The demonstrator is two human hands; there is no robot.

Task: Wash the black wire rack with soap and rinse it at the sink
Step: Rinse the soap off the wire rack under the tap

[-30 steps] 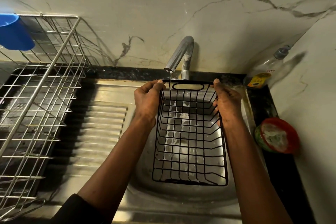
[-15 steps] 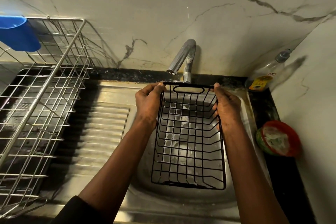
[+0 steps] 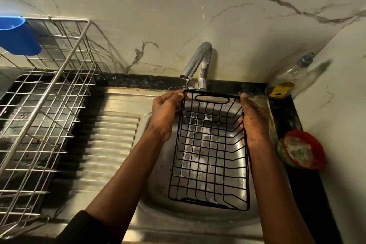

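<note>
Black wire rack [image 3: 210, 150] hangs over the sink [image 3: 158, 210]; your left hand [image 3: 166, 113] and right hand [image 3: 255, 123] grip its far rim corners, fingers curled round the wire.

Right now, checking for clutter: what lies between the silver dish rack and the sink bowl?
Head view: only the bare ribbed drainboard, crossed by the left forearm.

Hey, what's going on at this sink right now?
A person holds a black wire rack over the steel sink. The left hand and the right hand grip its far corners, either side of the handle slot. The rack's far end sits just under the tap, where only a thin trickle of water shows. White foam shows through the mesh, so rinsing looks unfinished.
</note>
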